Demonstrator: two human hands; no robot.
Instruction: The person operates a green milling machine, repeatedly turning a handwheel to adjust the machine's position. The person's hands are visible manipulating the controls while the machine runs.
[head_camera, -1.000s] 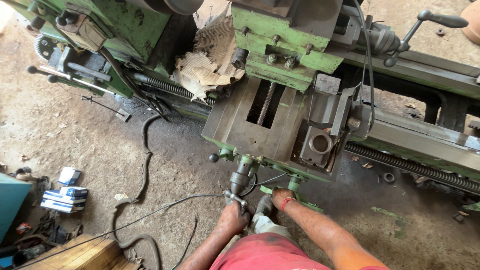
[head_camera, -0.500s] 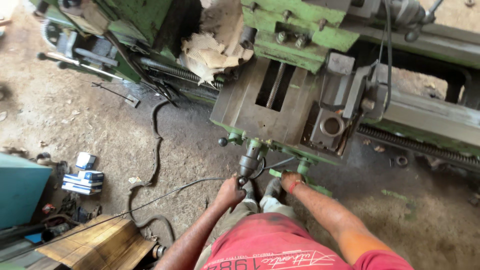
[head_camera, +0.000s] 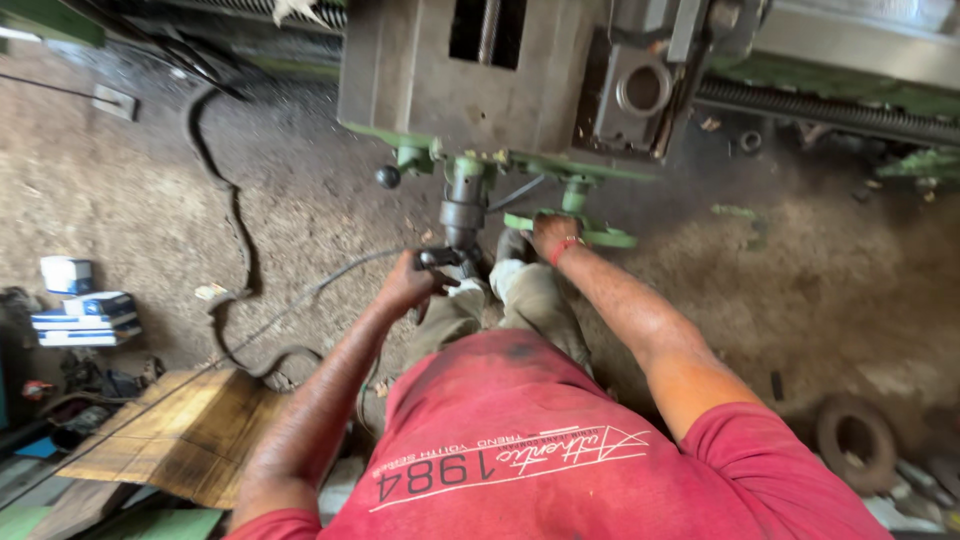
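Head view looked down on a person standing at a lathe carriage (head_camera: 500, 80); left hand (head_camera: 408, 283) was clamped on a dark crank handle (head_camera: 440, 258) below the grey cylindrical hub (head_camera: 463, 205) at the apron's front edge; right hand (head_camera: 553, 235) rested on the green handwheel (head_camera: 585, 232) just beside it, fingers curled on the rim, grip uncertain; black cable (head_camera: 225, 250) snaked over the dirt floor (head_camera: 120, 200); stacked boxes (head_camera: 85, 315) and a wooden board (head_camera: 185, 430) lay to the left.
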